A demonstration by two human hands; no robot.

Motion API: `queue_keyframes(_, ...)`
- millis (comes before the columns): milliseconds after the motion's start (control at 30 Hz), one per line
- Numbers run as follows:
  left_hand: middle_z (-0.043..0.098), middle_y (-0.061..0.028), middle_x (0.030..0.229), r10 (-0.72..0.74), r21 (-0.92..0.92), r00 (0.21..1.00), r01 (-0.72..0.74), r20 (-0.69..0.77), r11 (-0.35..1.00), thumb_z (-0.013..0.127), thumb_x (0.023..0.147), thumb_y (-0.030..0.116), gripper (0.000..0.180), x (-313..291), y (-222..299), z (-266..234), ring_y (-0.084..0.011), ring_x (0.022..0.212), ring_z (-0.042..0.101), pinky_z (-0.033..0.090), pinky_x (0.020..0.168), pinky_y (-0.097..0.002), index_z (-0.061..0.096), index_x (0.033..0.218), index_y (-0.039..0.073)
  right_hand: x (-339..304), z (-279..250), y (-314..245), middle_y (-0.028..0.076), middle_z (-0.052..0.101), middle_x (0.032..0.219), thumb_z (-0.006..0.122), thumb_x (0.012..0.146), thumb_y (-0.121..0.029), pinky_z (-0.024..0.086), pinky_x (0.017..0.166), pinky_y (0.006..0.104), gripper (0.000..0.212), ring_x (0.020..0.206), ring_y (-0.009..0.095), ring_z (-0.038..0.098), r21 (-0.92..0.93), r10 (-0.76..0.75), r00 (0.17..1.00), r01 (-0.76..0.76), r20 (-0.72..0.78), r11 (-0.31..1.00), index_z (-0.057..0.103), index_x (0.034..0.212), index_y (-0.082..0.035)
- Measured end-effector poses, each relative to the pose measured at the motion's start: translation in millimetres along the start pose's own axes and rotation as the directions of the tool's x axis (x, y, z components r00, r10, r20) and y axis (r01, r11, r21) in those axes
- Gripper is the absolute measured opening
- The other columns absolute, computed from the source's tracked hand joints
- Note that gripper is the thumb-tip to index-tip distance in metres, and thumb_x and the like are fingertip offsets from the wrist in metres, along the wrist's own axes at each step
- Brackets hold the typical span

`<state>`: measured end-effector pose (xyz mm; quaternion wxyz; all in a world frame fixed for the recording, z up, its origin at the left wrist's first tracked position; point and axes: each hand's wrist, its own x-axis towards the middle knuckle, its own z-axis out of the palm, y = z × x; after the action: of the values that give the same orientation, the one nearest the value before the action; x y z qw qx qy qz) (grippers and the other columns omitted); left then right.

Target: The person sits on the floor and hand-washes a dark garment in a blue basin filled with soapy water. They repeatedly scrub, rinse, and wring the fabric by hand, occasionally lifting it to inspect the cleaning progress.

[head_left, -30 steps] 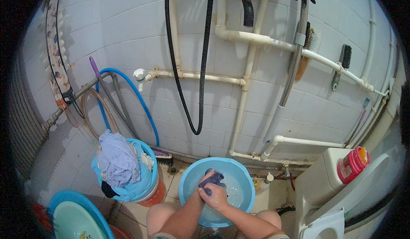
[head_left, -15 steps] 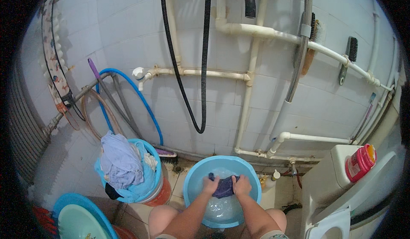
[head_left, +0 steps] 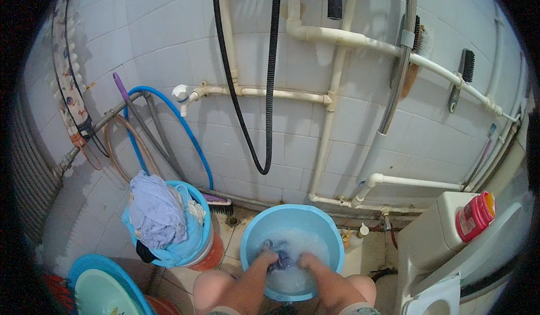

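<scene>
A light blue basin stands on the floor between my knees, holding sudsy water. In it lies a dark purple cloth, wet and partly under the suds. My left hand is closed on the cloth's left part, low in the water. On the other side, my right hand closes on the cloth's right edge. Suds and water hide most of the fingertips of both hands, and the cloth's outline is blurred.
Left of the basin, a bucket is heaped with clothes. Nested basins stand at the lower left. A bottle with a pump is right of the basin, beside the toilet. A black hose hangs ahead.
Both hands have pushed the dark cloth down from above the water into it. More foam covers the water now, and less of the cloth shows.
</scene>
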<state>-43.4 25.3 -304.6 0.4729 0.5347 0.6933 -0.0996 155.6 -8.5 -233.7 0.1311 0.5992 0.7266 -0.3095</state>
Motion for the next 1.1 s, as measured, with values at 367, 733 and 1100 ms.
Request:
queue_keyframes(367, 0.060, -0.0091, 0.088, 0.386, -0.994, 0.916, -0.099, -0.105, -0.036, 0.052, 0.083, 0.048, 0.041, -207, 90, -96, -0.0216, 0.078, 0.059, 0.050, 0.068, -0.0354, 0.059, 0.095, 0.009, -137, -129, -122, 0.010, 0.059, 0.086, 0.068, 0.071, -0.018, 0.045, 0.073, 0.0331, 0.028, 0.081, 0.026, 0.058, 0.424, -0.450, 0.699, 0.704, -0.556, 0.570, 0.053, 0.093, -0.008)
queue_keyframes(733, 0.060, -0.0069, 0.088, 0.656, -0.556, 0.478, -0.824, -0.585, 0.104, 0.042, 0.089, 0.035, 0.031, -105, 90, -20, -0.0230, 0.079, 0.060, 0.050, 0.071, -0.0373, 0.055, 0.101, 0.009, -105, -126, -118, 0.016, 0.064, 0.079, 0.054, 0.078, -0.042, 0.047, 0.068, 0.0444, 0.033, 0.074, 0.037, 0.061, 0.490, 0.241, 0.683, 0.195, -0.689, 0.850, 0.064, 0.085, -0.012)
queue_keyframes(1100, 0.039, -0.0231, 0.129, 0.029, -0.142, 0.856, -0.119, -0.516, 0.983, 0.055, 0.083, 0.036, 0.066, -117, 65, -58, -0.0346, 0.111, 0.047, 0.039, 0.093, -0.0431, 0.028, 0.134, 0.003, -51, -60, -13, 0.022, 0.057, 0.104, 0.052, 0.083, -0.033, 0.043, 0.084, 0.0410, 0.039, 0.098, 0.034, 0.055, 0.177, 0.178, 0.571, -0.058, -0.801, 0.982, 0.052, 0.114, -0.009)
